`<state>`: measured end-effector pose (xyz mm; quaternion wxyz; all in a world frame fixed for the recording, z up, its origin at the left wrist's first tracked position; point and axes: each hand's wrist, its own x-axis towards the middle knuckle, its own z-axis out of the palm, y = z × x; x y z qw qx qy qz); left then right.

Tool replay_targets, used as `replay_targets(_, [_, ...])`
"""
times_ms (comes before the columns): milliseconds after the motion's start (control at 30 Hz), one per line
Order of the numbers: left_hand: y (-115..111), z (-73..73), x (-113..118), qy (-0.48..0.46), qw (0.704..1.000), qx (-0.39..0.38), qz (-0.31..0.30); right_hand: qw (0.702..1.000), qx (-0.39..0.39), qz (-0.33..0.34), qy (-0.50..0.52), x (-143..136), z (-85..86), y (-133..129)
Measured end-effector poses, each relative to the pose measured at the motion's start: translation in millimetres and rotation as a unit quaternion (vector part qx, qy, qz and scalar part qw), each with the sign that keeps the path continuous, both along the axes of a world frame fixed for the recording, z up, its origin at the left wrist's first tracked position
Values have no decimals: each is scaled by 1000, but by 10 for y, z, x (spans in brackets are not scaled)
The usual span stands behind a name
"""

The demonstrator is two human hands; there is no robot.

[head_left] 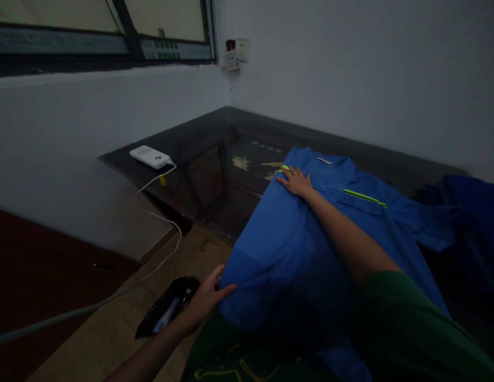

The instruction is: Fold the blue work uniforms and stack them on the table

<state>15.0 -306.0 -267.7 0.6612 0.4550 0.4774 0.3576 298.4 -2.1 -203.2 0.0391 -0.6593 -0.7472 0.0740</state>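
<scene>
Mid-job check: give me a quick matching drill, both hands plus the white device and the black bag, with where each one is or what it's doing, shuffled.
1. Left hand
2. Right hand
3. White device
4. Black bag

A. On the floor
B. Spread on the blue shirt, near its collar
C. On the dark table, with a cable plugged in
D. Holding the shirt's edge between thumb and fingers

Pairs: 1-D, 2-B, 3-C, 4-A

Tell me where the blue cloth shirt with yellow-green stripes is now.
In the head view, the shirt lies right of centre, partly on the dark glossy table, under the right hand; the left hand holds its edge.
</scene>
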Motion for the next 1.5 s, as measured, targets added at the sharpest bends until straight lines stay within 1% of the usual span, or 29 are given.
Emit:
replay_targets(67, [25,-54,-7,13,1000,15,-14,1000,3,-2,-2,-18,8,-30])
replay_targets(100, [39,-83,-12,45,998,42,-4,1000,7,-3,-1,-31,18,-51])
replay_targets(133, [50,-106,-21,94,992,85,20,1000,11,-2,1,-43,35,-74])
replay_targets(167, [55,-117,-33,155,976,144,60,1000,18,1,6,-52,60,-96])
replay_targets(200, [54,-111,-46,215,948,211,105,999,29,5,13,-52,94,-115])
replay_targets(267, [47,-22,-52,296,875,338,178,996,74,19,47,-10,192,-144])
replay_targets(300, [50,68,-34,309,846,392,189,991,109,25,77,40,252,-154])
replay_targets(333, [69,190,6,308,826,436,179,982,146,27,114,111,316,-163])
replay_targets(400, [187,511,159,278,806,506,134,961,197,18,191,304,432,-185])
replay_targets(433, [302,692,272,255,803,528,106,954,203,9,222,416,474,-203])
replay_targets(467, [458,873,407,221,799,552,94,949,196,0,246,527,500,-229])
replay_targets(533, [891,1182,727,167,815,552,60,946,167,-6,279,722,499,-307])
replay_targets(567, [1157,1287,904,137,826,545,42,945,151,-5,290,792,473,-358])
replay_targets(600, [1443,1350,1087,116,840,529,29,945,138,-2,295,840,435,-413])
replay_targets(633, [1737,1368,1271,103,848,520,12,948,126,0,294,865,390,-468])
replay_targets(667, [2027,1340,1450,106,852,513,-11,952,117,1,284,866,342,-521])
replay_targets(700, [2298,1275,1618,123,855,502,-38,957,111,3,267,848,298,-569])
replay_targets(767, [2747,1070,1900,188,861,466,-82,971,109,4,211,768,234,-646])
replay_targets(800, [2912,955,2006,217,856,460,-95,977,112,3,179,718,217,-674])
replay_targets(867, [3122,750,2143,245,845,463,-114,985,123,-1,119,626,210,-709])
replay_targets(933, [3212,612,2191,246,836,476,-122,988,130,-9,80,579,213,-719])
replay_targets(967, [3231,571,2190,244,832,482,-123,988,132,-12,75,578,208,-715])
replay_targets(1033, [3247,535,2160,229,831,486,-141,986,132,-30,98,617,178,-691])
replay_targets(1067, [3254,535,2138,211,834,483,-163,983,132,-43,122,650,153,-675])
replay_targets(1133, [3272,555,2092,163,839,466,-227,974,136,-65,171,719,90,-642])
replay_targets(1200, [3292,591,2050,118,838,449,-286,966,149,-68,201,765,29,-617])
replay_targets(1233, [3301,612,2030,108,836,444,-304,963,157,-62,208,776,5,-610])
replay_targets(1367, [3315,692,1958,111,833,424,-338,959,174,-52,217,771,-37,-601])
replay_targets(1500, [3320,708,1926,110,838,421,-329,962,166,-51,212,760,-25,-599])
